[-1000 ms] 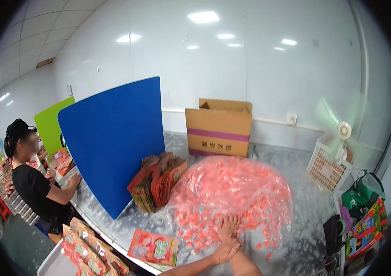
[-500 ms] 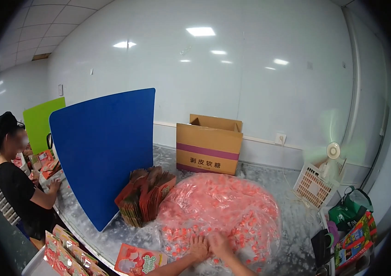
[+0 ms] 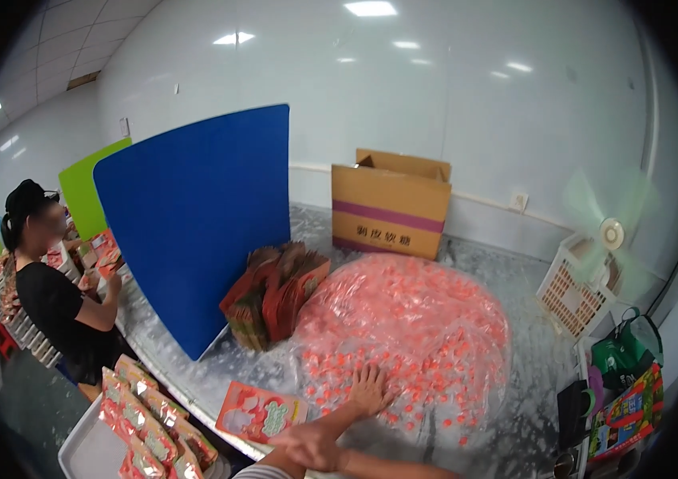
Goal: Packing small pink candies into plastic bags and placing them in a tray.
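Observation:
A large clear plastic bag point(image 3: 411, 311) spreads over the table, full of small pinkish-red wrapped candies. My left hand point(image 3: 370, 390) lies flat on the loose candies at its near edge, fingers spread. Crossing over my left arm, my right hand point(image 3: 312, 445) is wrapped round my left forearm near a striped sleeve; its fingers are slightly blurred. A red printed pouch point(image 3: 257, 411) lies flat just left of my forearms. Bunched flat pouches point(image 3: 275, 291) stand on edge against the bag's left side.
A blue divider panel point(image 3: 195, 215) rises at the left, and a cardboard box point(image 3: 391, 203) stands behind the bag. Filled pouches point(image 3: 151, 419) lean in a white tray point(image 3: 87, 447). A fan point(image 3: 612, 233) and white basket point(image 3: 570, 287) stand right. A co-worker point(image 3: 51, 295) works beyond the panel.
My hands were together on the candies. My right hand has moved left and back onto my left forearm; my left hand stays on the candies. The view has shifted.

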`<state>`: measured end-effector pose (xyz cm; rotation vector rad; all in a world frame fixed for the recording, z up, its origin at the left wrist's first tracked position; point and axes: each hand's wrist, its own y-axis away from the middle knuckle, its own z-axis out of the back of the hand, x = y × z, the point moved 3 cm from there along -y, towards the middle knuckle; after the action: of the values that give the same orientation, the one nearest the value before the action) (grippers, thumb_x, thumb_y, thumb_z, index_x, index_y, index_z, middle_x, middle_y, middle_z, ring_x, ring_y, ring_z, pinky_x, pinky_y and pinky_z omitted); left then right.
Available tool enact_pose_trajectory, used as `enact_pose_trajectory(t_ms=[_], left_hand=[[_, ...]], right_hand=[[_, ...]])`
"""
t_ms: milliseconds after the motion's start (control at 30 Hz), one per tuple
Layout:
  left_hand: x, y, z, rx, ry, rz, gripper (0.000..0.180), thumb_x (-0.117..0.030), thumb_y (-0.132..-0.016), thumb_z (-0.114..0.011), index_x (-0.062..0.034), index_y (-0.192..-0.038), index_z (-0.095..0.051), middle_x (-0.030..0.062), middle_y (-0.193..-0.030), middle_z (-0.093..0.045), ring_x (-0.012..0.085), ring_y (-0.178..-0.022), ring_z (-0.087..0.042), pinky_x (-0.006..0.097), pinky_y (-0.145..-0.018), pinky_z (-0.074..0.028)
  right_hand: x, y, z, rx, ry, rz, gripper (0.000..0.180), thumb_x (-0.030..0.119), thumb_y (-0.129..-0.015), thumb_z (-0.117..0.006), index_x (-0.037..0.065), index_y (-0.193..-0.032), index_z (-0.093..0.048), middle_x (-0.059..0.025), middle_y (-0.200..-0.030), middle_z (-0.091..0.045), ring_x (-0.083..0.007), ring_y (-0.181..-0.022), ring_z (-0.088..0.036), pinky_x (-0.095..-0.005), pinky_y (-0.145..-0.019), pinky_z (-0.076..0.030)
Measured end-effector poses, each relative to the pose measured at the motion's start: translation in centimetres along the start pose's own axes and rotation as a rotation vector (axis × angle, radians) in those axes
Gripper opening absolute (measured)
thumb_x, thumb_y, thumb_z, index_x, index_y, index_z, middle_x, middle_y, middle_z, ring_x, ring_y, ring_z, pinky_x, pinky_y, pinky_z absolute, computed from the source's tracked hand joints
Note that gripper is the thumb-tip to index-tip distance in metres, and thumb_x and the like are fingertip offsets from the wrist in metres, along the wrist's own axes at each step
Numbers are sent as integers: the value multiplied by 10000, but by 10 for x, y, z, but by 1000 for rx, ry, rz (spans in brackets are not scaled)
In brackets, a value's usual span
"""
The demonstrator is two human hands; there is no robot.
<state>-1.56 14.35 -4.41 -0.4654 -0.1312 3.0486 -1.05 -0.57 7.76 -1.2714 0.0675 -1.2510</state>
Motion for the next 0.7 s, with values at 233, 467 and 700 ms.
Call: enact_pose_trajectory(t_ms=[233,467,700], left_hand=[[-6,-1,0,-162,-27,-8,755,-584,-904,-411,-13,-1396,-377,232,-1428,-361,408,-1351,-286,574,-1093,-207],[-12,6,2,-118,-8,-10,758,-578,-904,-408,-6,-1400,-365,233,-1425,-360,410,-1347,-284,560,-1106,-191],[-11,2,12,-119,5,8,767,-590,-901,-388,-10,-1403,-372,238,-1417,-376,414,-1352,-284,568,-1113,-181]], right_hand=[[-78,68,61,177,444,-317,216,128,-910,-471,25,-1058,-591,-172,-995,-631,-344,-889,-605,-454,-842,-456],[33,-6,14,144,-128,-209,291,202,-938,-473,19,-1126,-599,-177,-1134,-628,-339,-1099,-573,-455,-959,-418],[-41,40,33,15,234,-77,232,163,-866,-523,41,-1051,-592,-131,-956,-655,-332,-840,-624,-459,-767,-485]])
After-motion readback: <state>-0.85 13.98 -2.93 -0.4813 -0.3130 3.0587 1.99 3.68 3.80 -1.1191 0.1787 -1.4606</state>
